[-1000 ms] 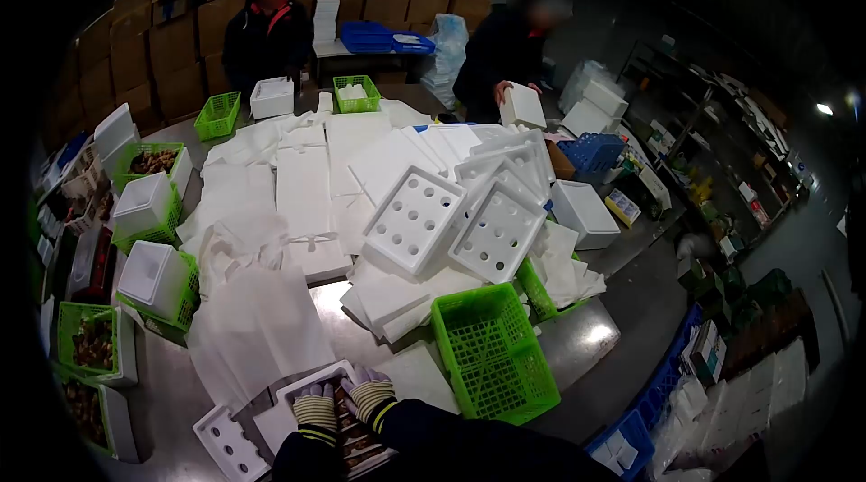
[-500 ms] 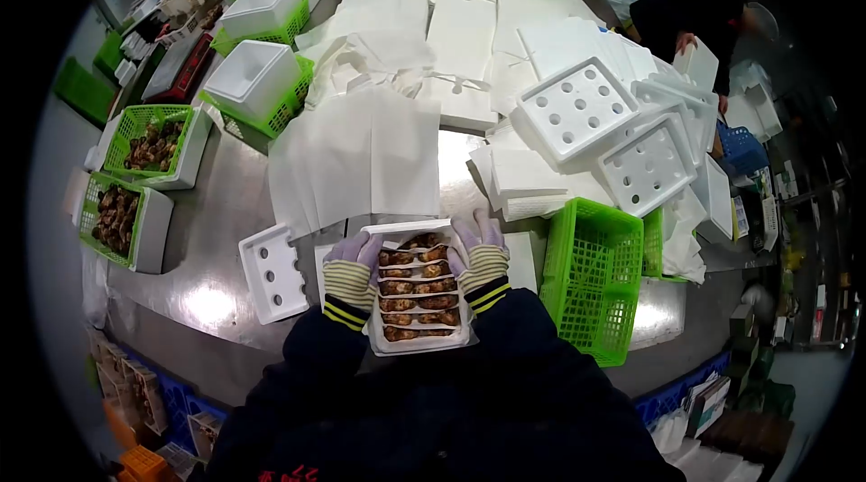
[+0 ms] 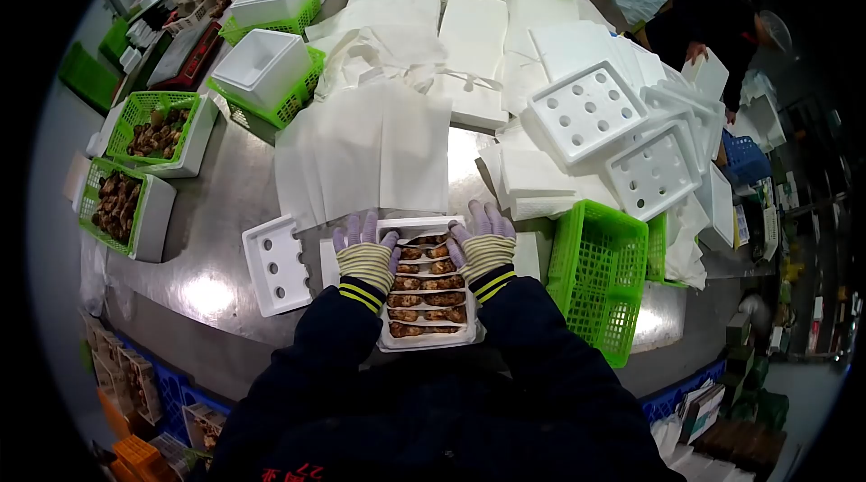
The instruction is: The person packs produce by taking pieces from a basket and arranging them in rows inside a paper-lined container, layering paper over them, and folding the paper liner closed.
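Note:
A white foam box (image 3: 428,338) sits at the near edge of the metal table. Brown mushroom-like pieces (image 3: 427,299) lie in it in rows, with white paper strips between the rows. My left hand (image 3: 367,247), in a lilac glove with a striped cuff, rests on the box's upper left rim, fingers apart. On the upper right rim lies my right hand (image 3: 483,240), gloved alike, its fingers spread. Left of the box is a foam piece with holes (image 3: 276,266). White paper sheets (image 3: 363,157) lie just beyond the box.
An empty green basket (image 3: 597,284) stands at right, near perforated foam trays (image 3: 588,112). At left, green baskets of brown pieces (image 3: 117,205) rest in foam boxes. A co-worker (image 3: 713,18) at the back right handles a white foam box (image 3: 706,74).
The view has tilted down since the first frame, bringing the box fully into sight. Both hands have moved from over the contents to the upper rims, and their fingers have spread.

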Demonstrator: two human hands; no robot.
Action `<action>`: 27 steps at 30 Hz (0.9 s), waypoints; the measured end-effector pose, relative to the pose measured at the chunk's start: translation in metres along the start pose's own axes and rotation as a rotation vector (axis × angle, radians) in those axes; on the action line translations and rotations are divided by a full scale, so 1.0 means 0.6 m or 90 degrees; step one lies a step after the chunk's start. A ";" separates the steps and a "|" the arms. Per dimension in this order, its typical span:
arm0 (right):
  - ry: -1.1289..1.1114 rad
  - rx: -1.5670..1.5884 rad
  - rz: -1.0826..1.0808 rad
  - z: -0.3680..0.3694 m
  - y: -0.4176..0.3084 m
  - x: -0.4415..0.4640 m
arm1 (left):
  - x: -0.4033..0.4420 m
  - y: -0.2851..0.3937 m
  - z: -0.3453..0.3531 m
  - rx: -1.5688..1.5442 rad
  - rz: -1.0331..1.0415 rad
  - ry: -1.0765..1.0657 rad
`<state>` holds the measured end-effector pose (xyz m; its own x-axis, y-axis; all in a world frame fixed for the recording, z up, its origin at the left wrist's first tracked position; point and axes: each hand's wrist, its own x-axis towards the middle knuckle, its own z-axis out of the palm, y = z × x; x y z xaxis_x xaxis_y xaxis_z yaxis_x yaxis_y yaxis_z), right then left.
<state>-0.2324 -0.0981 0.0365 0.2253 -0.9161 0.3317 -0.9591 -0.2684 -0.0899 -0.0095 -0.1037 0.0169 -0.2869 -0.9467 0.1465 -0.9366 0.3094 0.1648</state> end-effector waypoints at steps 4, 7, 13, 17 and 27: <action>-0.031 -0.018 -0.006 -0.014 -0.004 0.004 | 0.003 0.002 0.000 0.004 -0.022 -0.015; -0.077 -0.020 -0.012 -0.019 -0.007 0.005 | 0.003 0.004 -0.005 0.010 -0.029 -0.023; -0.161 -0.086 0.084 -0.007 -0.027 0.004 | 0.008 0.007 -0.008 0.012 -0.061 -0.076; -0.402 0.010 0.191 -0.014 -0.025 0.021 | 0.008 0.007 -0.010 0.003 -0.088 -0.099; -0.109 0.002 -0.025 -0.014 -0.044 0.000 | 0.000 0.024 -0.035 -0.007 0.174 -0.044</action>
<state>-0.2083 -0.0884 0.0467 0.2882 -0.9424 0.1698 -0.9487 -0.3051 -0.0833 -0.0190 -0.0974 0.0397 -0.5418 -0.8318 0.1206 -0.8204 0.5546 0.1391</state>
